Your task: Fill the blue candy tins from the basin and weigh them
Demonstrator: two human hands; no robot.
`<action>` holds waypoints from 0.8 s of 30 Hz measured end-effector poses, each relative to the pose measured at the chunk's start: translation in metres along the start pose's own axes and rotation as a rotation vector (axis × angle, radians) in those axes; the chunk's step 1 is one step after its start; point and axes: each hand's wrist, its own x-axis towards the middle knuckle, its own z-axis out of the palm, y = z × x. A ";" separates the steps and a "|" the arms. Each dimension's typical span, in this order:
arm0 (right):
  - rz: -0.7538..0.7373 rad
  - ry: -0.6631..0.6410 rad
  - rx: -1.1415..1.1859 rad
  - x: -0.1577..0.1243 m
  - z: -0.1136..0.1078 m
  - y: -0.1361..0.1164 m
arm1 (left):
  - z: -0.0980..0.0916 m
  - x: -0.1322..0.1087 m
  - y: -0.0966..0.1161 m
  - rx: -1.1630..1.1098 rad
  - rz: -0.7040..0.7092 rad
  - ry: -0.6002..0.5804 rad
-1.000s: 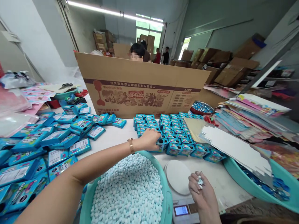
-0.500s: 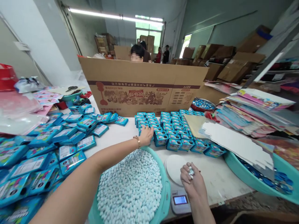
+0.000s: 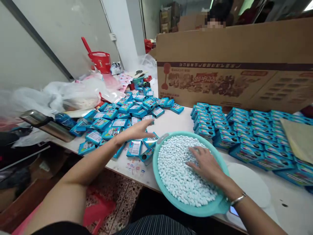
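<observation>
My left hand is held over the scattered blue boxes, its fingers apart and nothing in it. My right hand rests with spread fingers on the pale blue candies that fill a turquoise basin. Neat rows of upright blue boxes stand right of the basin. A kitchen scale with a round white plate lies beside the basin, partly behind my right forearm; its display is mostly hidden.
A large cardboard box stands along the back, with a person behind it. On the left are a steel flask, plastic bags and a red bucket. A yellowish sheet lies on the boxes at right.
The view has swung left. My left hand has left the rows of boxes for the scattered pile. My right hand, earlier closed on candies above the scale, is now open on the basin's candies.
</observation>
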 end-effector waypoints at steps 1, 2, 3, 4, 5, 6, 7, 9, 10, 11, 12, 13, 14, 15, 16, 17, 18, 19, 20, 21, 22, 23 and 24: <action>-0.014 -0.032 -0.051 0.002 0.003 -0.003 | 0.011 -0.024 -0.008 0.002 -0.013 0.007; -0.014 -0.060 -0.079 0.004 0.005 -0.006 | 0.028 -0.044 -0.013 -0.008 -0.029 0.039; -0.005 -0.089 -0.086 0.004 0.007 -0.010 | 0.048 -0.061 -0.016 -0.036 -0.049 0.084; 0.011 -0.117 -0.076 0.003 0.008 -0.013 | 0.070 -0.075 -0.017 -0.068 -0.067 0.109; 0.031 -0.146 -0.052 0.002 0.009 -0.016 | 0.093 -0.086 -0.017 -0.094 -0.111 0.151; 0.051 -0.176 -0.016 0.001 0.010 -0.019 | 0.116 -0.094 -0.015 -0.117 -0.163 0.202; 0.070 -0.207 0.027 -0.002 0.011 -0.022 | 0.136 -0.100 -0.013 -0.150 -0.207 0.257; 0.114 -0.267 0.106 -0.006 0.012 -0.024 | 0.164 -0.107 -0.009 -0.233 -0.265 0.348; 0.141 -0.291 0.131 -0.008 0.013 -0.024 | 0.170 -0.109 -0.009 -0.275 -0.277 0.367; 0.166 -0.309 0.149 -0.009 0.013 -0.023 | 0.171 -0.111 -0.011 -0.319 -0.276 0.363; 0.183 -0.316 0.163 -0.010 0.013 -0.022 | 0.167 -0.112 -0.014 -0.364 -0.258 0.337; 0.188 -0.312 0.177 -0.010 0.014 -0.020 | 0.159 -0.113 -0.018 -0.410 -0.225 0.301; 0.183 -0.303 0.193 -0.010 0.014 -0.017 | 0.146 -0.112 -0.025 -0.454 -0.182 0.271; 0.173 -0.291 0.208 -0.009 0.014 -0.015 | 0.131 -0.109 -0.032 -0.483 -0.134 0.256; 0.165 -0.279 0.219 -0.009 0.014 -0.013 | 0.116 -0.103 -0.040 -0.490 -0.086 0.257; 0.162 -0.268 0.221 -0.008 0.014 -0.012 | 0.100 -0.095 -0.047 -0.455 -0.048 0.284; 0.163 -0.261 0.217 -0.008 0.014 -0.011 | 0.087 -0.084 -0.055 -0.373 -0.015 0.297; 0.168 -0.259 0.208 -0.007 0.014 -0.011 | 0.076 -0.071 -0.061 -0.256 0.020 0.271; 0.175 -0.259 0.196 -0.007 0.014 -0.011 | 0.069 -0.055 -0.066 -0.137 0.045 0.205; 0.183 -0.260 0.182 -0.007 0.015 -0.011 | 0.066 -0.039 -0.070 -0.024 0.083 0.101; 0.191 -0.261 0.170 -0.007 0.015 -0.011 | 0.066 -0.023 -0.072 0.078 0.126 -0.008; 0.200 -0.262 0.159 -0.007 0.015 -0.010 | 0.068 -0.009 -0.074 0.159 0.171 -0.110; 0.211 -0.260 0.149 -0.008 0.016 -0.010 | 0.072 0.004 -0.075 0.216 0.214 -0.193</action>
